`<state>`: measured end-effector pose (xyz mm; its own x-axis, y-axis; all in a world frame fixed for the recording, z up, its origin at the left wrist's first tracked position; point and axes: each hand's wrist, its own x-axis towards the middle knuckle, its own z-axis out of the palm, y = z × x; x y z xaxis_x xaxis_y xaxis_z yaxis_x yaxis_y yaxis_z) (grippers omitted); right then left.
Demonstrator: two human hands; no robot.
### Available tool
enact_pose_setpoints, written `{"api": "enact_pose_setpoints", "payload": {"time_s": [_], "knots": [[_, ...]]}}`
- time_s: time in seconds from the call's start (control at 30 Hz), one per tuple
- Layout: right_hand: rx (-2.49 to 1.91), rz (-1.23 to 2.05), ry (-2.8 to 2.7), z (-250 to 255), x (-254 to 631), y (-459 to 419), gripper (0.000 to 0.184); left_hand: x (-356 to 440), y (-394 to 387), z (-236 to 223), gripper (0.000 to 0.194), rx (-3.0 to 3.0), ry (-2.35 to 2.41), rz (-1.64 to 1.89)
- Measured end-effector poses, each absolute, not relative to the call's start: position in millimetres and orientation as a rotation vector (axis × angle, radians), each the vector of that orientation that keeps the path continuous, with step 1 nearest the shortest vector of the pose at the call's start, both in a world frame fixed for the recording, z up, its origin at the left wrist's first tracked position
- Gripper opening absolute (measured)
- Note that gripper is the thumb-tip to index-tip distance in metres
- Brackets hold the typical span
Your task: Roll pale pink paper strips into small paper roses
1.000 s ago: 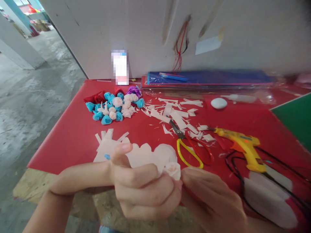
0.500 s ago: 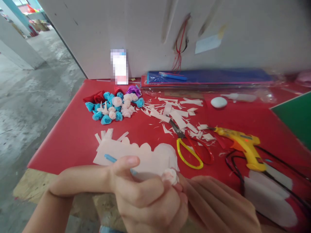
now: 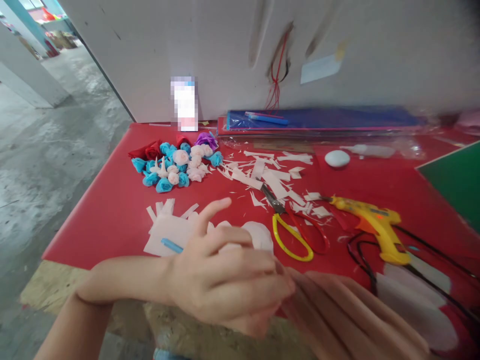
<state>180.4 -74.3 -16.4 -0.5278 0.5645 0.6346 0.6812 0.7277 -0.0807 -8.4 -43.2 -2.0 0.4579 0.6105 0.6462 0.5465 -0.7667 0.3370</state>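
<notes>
My left hand [image 3: 225, 280] lies palm down across the fingertips of my right hand [image 3: 352, 320], just in front of the table's near edge. Its index finger is lifted and the other fingers press close together over the right hand. My right hand has its fingers stretched out flat, pointing left. Whatever lies between the two hands is hidden. Just beyond them lies a pale pink scalloped paper strip [image 3: 168, 232] with a blue pen [image 3: 171, 245] on it. Yellow-and-red scissors [image 3: 294, 232] lie to the right of the strip.
A heap of small blue, pink, red and purple paper roses [image 3: 176, 162] sits at the back left of the red table [image 3: 112, 210]. Paper scraps [image 3: 262, 175], a yellow glue gun [image 3: 375, 222] with black cord, a white oval [image 3: 337, 158] and flat sheet packs [image 3: 322, 121] lie beyond.
The small pink paper rose pinched at my left fingertips is now covered. My left hand has opened out flat over my right, whose fingers have stretched out.
</notes>
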Motion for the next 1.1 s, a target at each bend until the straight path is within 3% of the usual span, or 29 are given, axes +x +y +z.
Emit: {"api": "enact_pose_setpoints", "payload": {"time_s": [0.1, 0.3, 0.73, 1.1], "knots": [[-0.937, -0.254, -2.283, -10.8, 183.0, -68.5, 0.036, -13.7, -27.3, 27.6, 0.018, 2.331, 0.781, 1.274], [-0.879, -0.279, -2.351, -5.3, 191.6, -49.9, 0.041, -18.5, -20.6, 35.0, 0.017, 1.703, 0.736, 0.636], [-1.004, -0.160, -2.335, -11.3, 186.6, -54.3, 0.049, -13.3, -21.2, 31.8, 0.005, 1.294, 0.665, 0.675], [-0.746, -0.456, -2.449, -4.5, 191.7, -43.9, 0.034, -15.1, -20.0, 33.4, 0.011, 1.411, 0.639, 0.659]]}}
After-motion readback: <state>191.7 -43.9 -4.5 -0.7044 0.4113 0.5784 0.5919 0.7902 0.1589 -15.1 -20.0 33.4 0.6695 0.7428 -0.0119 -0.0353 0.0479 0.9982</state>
